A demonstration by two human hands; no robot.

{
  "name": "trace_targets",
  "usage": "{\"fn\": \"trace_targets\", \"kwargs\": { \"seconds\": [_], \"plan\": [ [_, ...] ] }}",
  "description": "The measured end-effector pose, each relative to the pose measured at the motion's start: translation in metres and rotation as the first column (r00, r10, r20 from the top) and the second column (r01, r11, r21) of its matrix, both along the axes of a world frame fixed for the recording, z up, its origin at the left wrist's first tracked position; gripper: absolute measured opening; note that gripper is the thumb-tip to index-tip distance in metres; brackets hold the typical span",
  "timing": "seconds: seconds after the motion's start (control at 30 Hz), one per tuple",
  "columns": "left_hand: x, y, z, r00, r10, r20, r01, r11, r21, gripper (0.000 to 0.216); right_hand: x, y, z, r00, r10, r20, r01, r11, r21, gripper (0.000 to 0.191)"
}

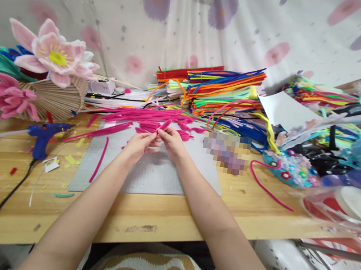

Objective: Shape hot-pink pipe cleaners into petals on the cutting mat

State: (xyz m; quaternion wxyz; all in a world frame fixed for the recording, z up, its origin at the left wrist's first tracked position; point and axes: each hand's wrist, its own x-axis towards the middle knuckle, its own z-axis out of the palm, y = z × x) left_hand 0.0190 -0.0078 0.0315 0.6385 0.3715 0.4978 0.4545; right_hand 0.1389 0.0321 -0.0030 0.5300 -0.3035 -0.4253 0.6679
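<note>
My left hand [140,147] and my right hand [173,142] meet over the grey cutting mat [159,179]. Both are closed, pinching a short magenta pipe cleaner piece [165,125] whose upper end sticks out above the fingertips. Its lower part is hidden by the fingers. Just beyond, several magenta petal shapes [149,127] lie on the mat. Behind them spreads a heap of long magenta pipe cleaners [142,114]. One loose magenta pipe cleaner [99,159] rests on the mat left of my left forearm.
A blue glue gun [44,135] with a black cord lies left among scraps. Fluffy pink flowers [54,53] stand at back left. Bundles of coloured pipe cleaners [225,89] are piled behind. A blue decorated piece [290,168] and a plastic-wrapped container [347,207] occupy the right.
</note>
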Motion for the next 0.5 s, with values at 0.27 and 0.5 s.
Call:
{"fn": "trace_targets", "kwargs": {
  "seconds": [0.27,0.5],
  "plan": [
    [-0.004,0.001,-0.018,0.902,0.233,-0.362,-0.095,0.928,0.36,0.028,-0.006,0.001,-0.003,0.999,0.03,-0.041,-0.03,0.999,0.014,0.021],
    [0.0,-0.004,-0.019,0.908,0.29,-0.302,-0.117,0.868,0.482,0.03,-0.009,-0.006,0.005,0.963,0.036,-0.268,-0.104,0.964,-0.246,0.016]
  ]
}}
